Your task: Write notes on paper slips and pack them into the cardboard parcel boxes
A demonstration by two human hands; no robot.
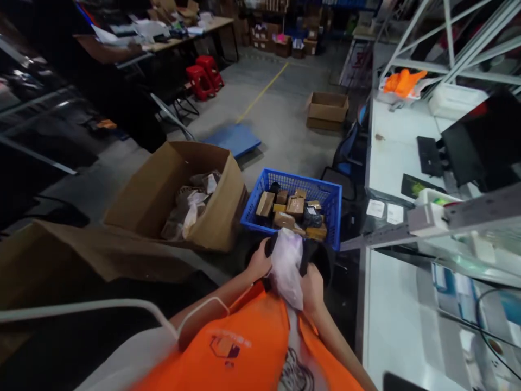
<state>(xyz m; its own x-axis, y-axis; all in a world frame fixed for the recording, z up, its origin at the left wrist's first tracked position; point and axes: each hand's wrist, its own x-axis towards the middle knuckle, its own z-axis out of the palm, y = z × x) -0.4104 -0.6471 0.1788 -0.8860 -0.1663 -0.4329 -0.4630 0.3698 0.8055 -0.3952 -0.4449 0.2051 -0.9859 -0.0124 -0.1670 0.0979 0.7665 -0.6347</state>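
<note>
A crumpled white, partly see-through plastic bag (287, 266) hangs in front of my orange vest (244, 347). My left hand (260, 262) is closed at the bag's left edge, thumb towards the top. Lower down on the other side, my right hand (312, 288) closes against its right edge. Fingertips of both hands are partly hidden, and whatever the bag contains is blurred. Dark shapes beside the hands cannot be made out. Just beyond stands a blue plastic basket (331, 209) holding several small brown parcels (295, 205) and a black-wrapped one (312, 217).
Left of the basket is a large open carton (220, 217) with bagged goods inside; another carton (61, 250) stands nearer. A white workbench (391, 304) with a metal frame runs along the right. Ahead lie a blue platform (234, 139) and an open box (328, 111). A person (101, 60) stands far left.
</note>
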